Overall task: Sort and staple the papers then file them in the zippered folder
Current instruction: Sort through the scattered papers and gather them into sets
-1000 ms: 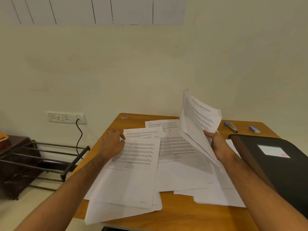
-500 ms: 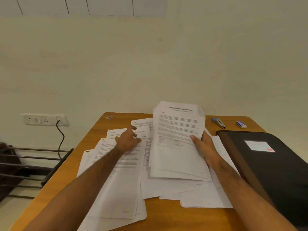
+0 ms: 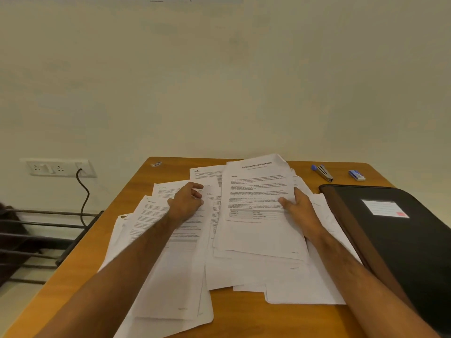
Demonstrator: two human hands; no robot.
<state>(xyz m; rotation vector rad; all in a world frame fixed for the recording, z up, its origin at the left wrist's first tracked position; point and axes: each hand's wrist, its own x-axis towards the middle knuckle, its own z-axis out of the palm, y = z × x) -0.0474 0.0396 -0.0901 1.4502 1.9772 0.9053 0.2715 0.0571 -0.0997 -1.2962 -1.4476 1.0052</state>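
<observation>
Printed white papers [image 3: 168, 269] lie spread in overlapping piles over the wooden table [image 3: 244, 318]. My right hand [image 3: 299, 211] grips the right edge of a titled stack of sheets [image 3: 258, 206], thumb on top, held low over the middle pile. My left hand [image 3: 186, 201] rests on the left pile with fingers curled, pinching the corner of a sheet there. A black zippered folder [image 3: 400, 240] with a white label lies shut at the right. A stapler [image 3: 324, 173] with a blue end sits at the far right of the table.
A small blue box [image 3: 356, 175] lies beyond the folder near the stapler. A tiny clip-like item [image 3: 156, 164] sits at the table's far left corner. A wall socket [image 3: 58, 167] with a black cable and a dark metal rack [image 3: 48, 237] are left of the table.
My right hand has lowered the titled stack from upright to nearly flat over the middle pile. My left hand has slid forward and right over the left pile.
</observation>
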